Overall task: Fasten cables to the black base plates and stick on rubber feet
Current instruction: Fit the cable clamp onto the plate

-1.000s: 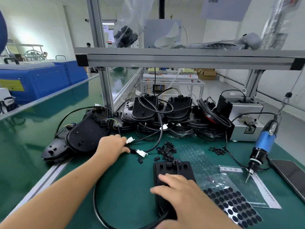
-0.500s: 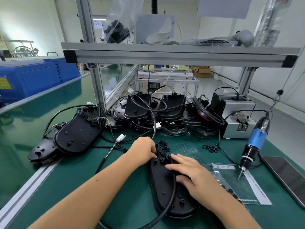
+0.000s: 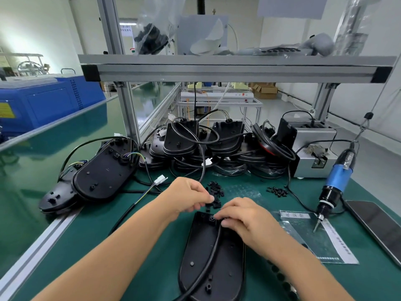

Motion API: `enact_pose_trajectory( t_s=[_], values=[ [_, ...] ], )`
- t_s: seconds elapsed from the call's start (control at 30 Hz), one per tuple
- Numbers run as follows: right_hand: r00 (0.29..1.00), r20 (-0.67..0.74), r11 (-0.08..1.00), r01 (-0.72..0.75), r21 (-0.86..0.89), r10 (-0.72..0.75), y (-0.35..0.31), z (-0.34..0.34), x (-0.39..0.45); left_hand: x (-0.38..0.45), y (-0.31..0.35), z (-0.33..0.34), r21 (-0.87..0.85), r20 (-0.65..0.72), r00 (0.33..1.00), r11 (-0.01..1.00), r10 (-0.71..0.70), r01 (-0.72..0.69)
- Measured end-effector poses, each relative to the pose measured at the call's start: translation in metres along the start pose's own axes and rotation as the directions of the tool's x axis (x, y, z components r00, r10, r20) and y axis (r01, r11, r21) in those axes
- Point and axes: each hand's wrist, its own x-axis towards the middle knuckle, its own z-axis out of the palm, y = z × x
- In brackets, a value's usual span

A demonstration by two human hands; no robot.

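Head view: a matte black plastic base plate [image 3: 208,253], long and rounded at its near end, lies flat on the green mat [image 3: 152,246] at centre near. A smooth black cable [image 3: 213,242] runs lengthwise along its top face. The right hand [image 3: 245,218] rests on the plate's far end, fingers curled down onto the cable there. The left hand [image 3: 186,196] hovers just beyond the plate's far edge, its fingertips pinching a small black clip [image 3: 211,199] beside a loose heap of black clips [image 3: 214,189].

To the far left a second, larger oval plate [image 3: 104,174] overlaps another at the mat's edge, beside an aluminium rail [image 3: 36,246]. A stack of glossy plates wound in cables [image 3: 201,144] fills the far centre. On the right, a blue-bodied electric screwdriver [image 3: 335,183] hangs with its tip over a clear bag [image 3: 308,237]; a dark phone [image 3: 377,224] lies at the right edge. Open mat remains left of the near plate.
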Motion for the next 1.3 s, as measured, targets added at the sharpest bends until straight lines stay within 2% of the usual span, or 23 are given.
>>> enact_pose_trajectory(
  t_s=[0.17,0.4,0.6,0.8,0.97,1.03,1.17,1.3],
  values=[
    [0.997,-0.001,0.985,-0.072,0.154,0.073,0.009,0.008,0.006,-0.010,0.007,0.002,-0.047,0.040,0.994,0.994,-0.099,0.101],
    [0.989,-0.109,0.989,-0.088,0.121,0.101,0.004,0.021,0.005,-0.013,0.011,0.009,0.011,0.033,0.985,0.986,-0.169,0.169],
    [0.983,-0.137,0.988,-0.106,0.110,0.120,0.000,0.024,0.004,-0.014,0.014,0.011,0.039,0.015,0.984,0.984,-0.176,0.175],
    [0.980,-0.156,0.989,-0.109,0.102,0.124,-0.002,0.025,0.003,-0.014,0.013,0.009,0.073,0.057,0.985,0.984,-0.165,0.161],
    [0.967,-0.175,0.976,-0.156,0.155,0.182,0.000,0.028,0.003,-0.023,0.011,0.001,0.063,0.259,0.962,0.996,-0.084,0.070],
    [0.963,-0.162,0.966,-0.186,0.182,0.216,0.001,0.029,0.003,-0.028,0.012,-0.001,0.093,0.287,0.957,0.995,-0.046,0.020],
    [0.970,-0.138,0.968,-0.173,0.180,0.199,0.001,0.028,0.001,-0.038,0.009,0.003,0.251,0.209,0.977,0.963,0.043,-0.096],
    [0.978,-0.133,0.971,-0.136,0.196,0.163,0.002,0.026,-0.001,-0.047,0.005,0.013,0.441,0.137,0.970,0.865,0.199,-0.240]
  ],
)
